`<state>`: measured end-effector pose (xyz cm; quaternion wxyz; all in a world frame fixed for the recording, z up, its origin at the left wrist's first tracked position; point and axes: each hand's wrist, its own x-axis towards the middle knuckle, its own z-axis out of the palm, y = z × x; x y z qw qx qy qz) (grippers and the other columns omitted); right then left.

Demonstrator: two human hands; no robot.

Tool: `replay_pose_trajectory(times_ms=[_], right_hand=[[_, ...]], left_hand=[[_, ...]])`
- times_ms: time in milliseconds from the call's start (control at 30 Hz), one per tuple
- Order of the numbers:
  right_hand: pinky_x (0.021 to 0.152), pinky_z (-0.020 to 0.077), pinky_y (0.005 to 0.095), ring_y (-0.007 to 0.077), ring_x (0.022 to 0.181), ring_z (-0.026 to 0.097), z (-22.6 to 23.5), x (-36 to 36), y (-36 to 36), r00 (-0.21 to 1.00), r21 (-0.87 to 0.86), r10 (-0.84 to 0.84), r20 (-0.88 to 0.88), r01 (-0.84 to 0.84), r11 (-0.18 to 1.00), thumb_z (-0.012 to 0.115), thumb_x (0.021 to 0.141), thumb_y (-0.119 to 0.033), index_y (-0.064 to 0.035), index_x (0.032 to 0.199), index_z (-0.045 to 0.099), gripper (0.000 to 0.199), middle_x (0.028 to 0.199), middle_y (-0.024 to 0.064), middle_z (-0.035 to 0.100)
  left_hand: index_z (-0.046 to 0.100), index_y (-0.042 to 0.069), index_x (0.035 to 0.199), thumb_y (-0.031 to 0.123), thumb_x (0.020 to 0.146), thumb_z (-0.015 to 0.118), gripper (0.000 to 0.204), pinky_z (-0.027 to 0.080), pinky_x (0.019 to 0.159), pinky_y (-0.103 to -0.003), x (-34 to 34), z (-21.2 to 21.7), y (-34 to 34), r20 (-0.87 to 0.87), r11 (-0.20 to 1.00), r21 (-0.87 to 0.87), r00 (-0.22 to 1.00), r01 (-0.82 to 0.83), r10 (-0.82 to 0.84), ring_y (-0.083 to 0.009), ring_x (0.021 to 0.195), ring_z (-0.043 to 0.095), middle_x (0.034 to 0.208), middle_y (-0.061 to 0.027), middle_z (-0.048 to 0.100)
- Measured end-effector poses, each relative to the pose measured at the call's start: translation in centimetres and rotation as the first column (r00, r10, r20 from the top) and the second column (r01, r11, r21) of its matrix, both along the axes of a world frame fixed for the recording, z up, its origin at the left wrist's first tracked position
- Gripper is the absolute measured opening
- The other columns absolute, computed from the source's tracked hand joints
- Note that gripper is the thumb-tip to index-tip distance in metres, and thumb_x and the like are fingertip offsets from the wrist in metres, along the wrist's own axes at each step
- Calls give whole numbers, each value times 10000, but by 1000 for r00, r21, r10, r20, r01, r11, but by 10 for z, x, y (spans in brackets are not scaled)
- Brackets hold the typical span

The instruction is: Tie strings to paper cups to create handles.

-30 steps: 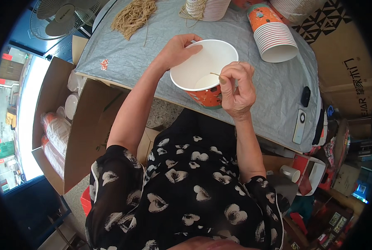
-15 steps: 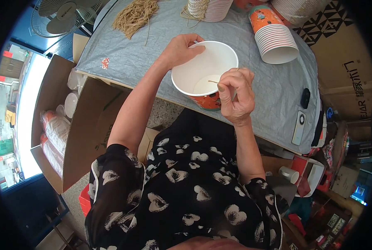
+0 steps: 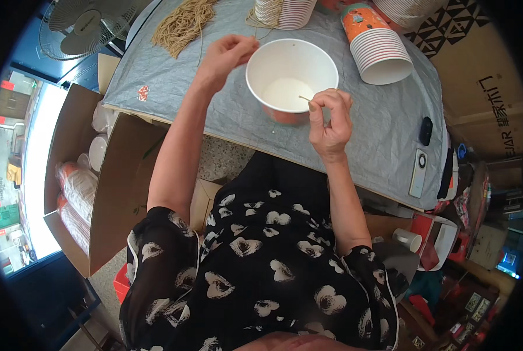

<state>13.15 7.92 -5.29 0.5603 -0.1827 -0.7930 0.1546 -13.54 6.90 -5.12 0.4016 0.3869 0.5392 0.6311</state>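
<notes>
A large white paper bucket (image 3: 292, 67) with an orange printed outside stands on the table in front of me, its mouth tipped toward me. A small hole shows in its far wall under the rim. At the near right of the rim my right hand (image 3: 331, 120) pinches a short tan cord (image 3: 304, 98), whose end sticks out over the bucket's inside. My left hand (image 3: 225, 61) is off the bucket, just left of its rim, with fingers curled together. Whether a cord is between those fingers is hidden.
A grey sheet (image 3: 173, 88) covers the table. Tan cords (image 3: 182, 26) lie at the far left; stacked buckets (image 3: 381, 52) lie far right, another stack (image 3: 290, 13) behind. A phone (image 3: 417, 172) and black object (image 3: 426, 131) sit right. An open carton (image 3: 118, 193) stands left.
My left hand has let go of the bucket's left rim and moved left and away from it, fingers closing. The right hand still pinches the cord. The bucket's wall hole is now uncovered.
</notes>
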Motion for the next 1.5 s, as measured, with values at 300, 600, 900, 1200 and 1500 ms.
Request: replay_pose_trajectory(times_ms=[300, 600, 900, 1200, 1500], right_hand=[[775, 489, 268, 128, 835, 597, 25, 20, -15, 994, -419, -34, -102, -12, 908, 686, 955, -85, 5, 964, 633, 104, 883, 40, 654], [700, 522, 271, 136, 749, 628, 40, 23, -36, 996, -396, 82, -35, -89, 914, 701, 921, -27, 17, 948, 636, 84, 859, 57, 662], [687, 480, 236, 89, 753, 580, 30, 41, -52, 982, -614, 189, -20, -161, 773, 707, 920, -26, 14, 951, 656, 72, 820, 19, 631], [593, 404, 190, 36, 654, 506, 21, 45, -53, 913, -790, 196, -358, -408, 457, 706, 943, -75, 10, 954, 673, 93, 758, -22, 592], [483, 379, 176, 6, 558, 486, 73, 51, -12, 941, -822, 272, -201, -314, 475, 665, 969, -105, 10, 954, 669, 116, 699, -42, 586]], left_hand=[[763, 36, 896, 315, 955, 687, 295, 535, 606, -337, 10, 45, -78, -821, 907, 41, 503, -420, 270, -234, 641, 713, 706, -110, 724], [715, 32, 1169, 177, 931, 736, 280, 557, 611, -268, 127, 61, -103, -338, 998, 29, 940, 58, -45, -110, 737, 695, 957, -86, 749], [701, -9, 1044, 186, 986, 678, 205, 539, 651, -223, 133, 45, -115, 12, 963, -96, 967, 253, -253, -83, 756, 677, 858, -35, 710], [750, 17, 994, 98, 923, 731, 110, 514, 651, -215, 130, 35, -116, -244, 980, -26, 950, 196, -196, -88, 774, 675, 994, -63, 728], [714, 44, 1049, 22, 871, 735, 181, 563, 633, -280, 99, 31, -81, -800, 987, 68, 599, 149, -35, -191, 812, 730, 1079, -85, 720]])
